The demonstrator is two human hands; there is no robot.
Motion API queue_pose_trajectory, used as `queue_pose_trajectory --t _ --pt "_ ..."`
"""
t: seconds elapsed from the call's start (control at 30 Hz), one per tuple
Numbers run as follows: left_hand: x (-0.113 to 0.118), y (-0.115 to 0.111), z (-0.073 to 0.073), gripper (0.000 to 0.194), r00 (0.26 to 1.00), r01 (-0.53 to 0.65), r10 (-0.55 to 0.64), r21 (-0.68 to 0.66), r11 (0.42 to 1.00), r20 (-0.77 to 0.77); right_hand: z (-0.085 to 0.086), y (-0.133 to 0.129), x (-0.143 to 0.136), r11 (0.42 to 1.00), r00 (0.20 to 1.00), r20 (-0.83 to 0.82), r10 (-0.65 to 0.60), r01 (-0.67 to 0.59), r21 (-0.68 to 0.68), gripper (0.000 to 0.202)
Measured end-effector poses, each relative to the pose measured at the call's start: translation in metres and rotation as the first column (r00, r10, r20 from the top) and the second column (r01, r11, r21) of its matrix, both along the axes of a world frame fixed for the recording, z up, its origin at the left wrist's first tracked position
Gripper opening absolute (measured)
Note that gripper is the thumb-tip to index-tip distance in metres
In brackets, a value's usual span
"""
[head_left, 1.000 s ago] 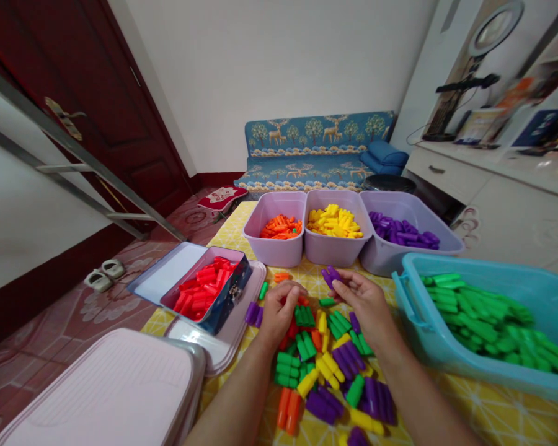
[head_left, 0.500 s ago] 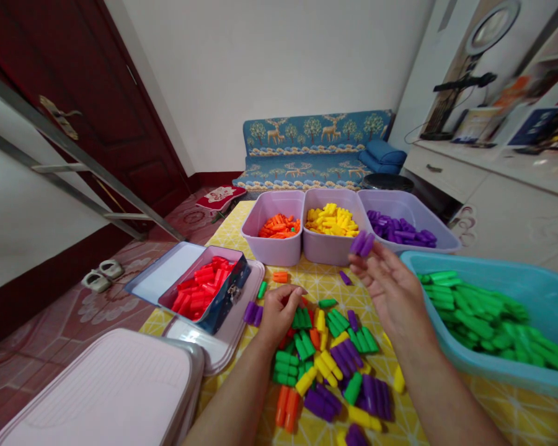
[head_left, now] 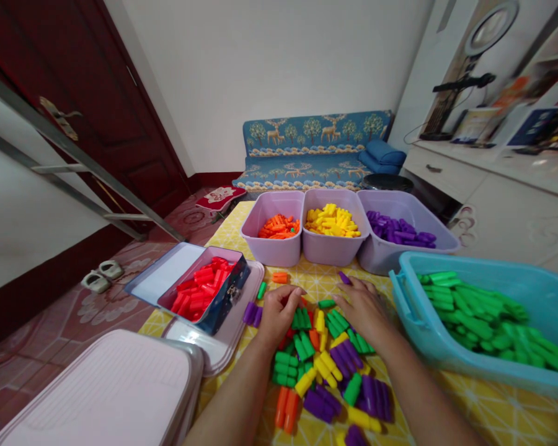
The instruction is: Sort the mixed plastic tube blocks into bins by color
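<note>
My left hand [head_left: 281,310] rests at the upper left of a mixed pile of green, yellow, purple and orange pieces [head_left: 325,365], fingers closed; what they hold, if anything, is hidden. My right hand [head_left: 365,310] is low over the pile's upper right, fingers spread, beside a lone purple piece [head_left: 345,278]. Across the table's back stand lilac bins of orange [head_left: 279,227], yellow [head_left: 332,221] and purple pieces [head_left: 400,229]. A turquoise tub [head_left: 474,365] of green pieces [head_left: 488,316] is at the right. Red pieces [head_left: 203,288] lie in an open tin box at the left.
A pale pink lid [head_left: 106,390] lies at the near left, and another lid [head_left: 244,322] is under the tin box. An orange piece [head_left: 279,277], a green piece [head_left: 261,290] and purple pieces [head_left: 252,314] lie between the box and the pile.
My right hand has come down and toward me from in front of the purple bin. The purple pieces it held are no longer in it. My left hand has stayed in place.
</note>
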State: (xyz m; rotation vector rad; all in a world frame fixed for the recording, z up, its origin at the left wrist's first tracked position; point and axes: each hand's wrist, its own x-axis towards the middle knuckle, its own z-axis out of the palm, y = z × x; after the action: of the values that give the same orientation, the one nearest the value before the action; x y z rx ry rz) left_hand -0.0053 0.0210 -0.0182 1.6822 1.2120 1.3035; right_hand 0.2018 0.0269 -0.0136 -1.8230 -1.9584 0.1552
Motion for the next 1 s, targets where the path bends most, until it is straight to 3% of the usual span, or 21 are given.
queue_pose_trajectory --t 0.13,0.33,0.43,0.57,0.67,0.83,0.9,1.0 --pt "0.000 0.001 -0.001 0.032 1.000 0.004 -0.004 -0.003 1.000 -0.010 0.000 0.002 0.001 0.999 0.998 0.068 0.010 -0.007 -0.046 0.034" --pt "0.000 -0.001 0.000 0.031 0.998 -0.002 0.003 0.026 1.000 -0.055 0.007 0.002 -0.004 0.984 0.982 -0.114 0.153 -0.162 -0.070 0.028" --pt "-0.001 -0.001 0.000 0.028 0.979 -0.068 0.091 0.126 0.990 -0.180 0.007 0.000 -0.010 0.973 0.969 -0.153 0.195 -0.210 -0.093 0.025" --pt "-0.008 0.000 0.007 0.026 0.878 -0.235 0.328 0.285 0.929 -0.347 0.004 -0.001 -0.014 0.977 0.973 -0.131 0.190 -0.200 -0.067 0.020" --pt "-0.018 -0.003 0.025 0.023 0.769 -0.304 0.408 0.280 0.910 -0.492 0.002 -0.001 -0.015 0.980 0.974 -0.124 0.191 -0.198 -0.039 0.016" --pt "-0.038 -0.031 0.053 0.034 0.580 -0.360 0.305 0.099 0.928 -0.756 0.002 0.000 -0.015 0.982 0.977 -0.117 0.181 -0.185 -0.026 0.014" --pt "-0.042 -0.045 0.053 0.043 0.584 -0.356 0.238 0.018 0.934 -0.776 0.002 -0.001 -0.016 0.983 0.978 -0.111 0.177 -0.181 -0.026 0.014" --pt "-0.038 -0.059 0.042 0.052 0.664 -0.290 0.153 -0.063 0.955 -0.732 0.001 -0.001 -0.017 0.985 0.980 -0.112 0.167 -0.171 -0.021 0.013"
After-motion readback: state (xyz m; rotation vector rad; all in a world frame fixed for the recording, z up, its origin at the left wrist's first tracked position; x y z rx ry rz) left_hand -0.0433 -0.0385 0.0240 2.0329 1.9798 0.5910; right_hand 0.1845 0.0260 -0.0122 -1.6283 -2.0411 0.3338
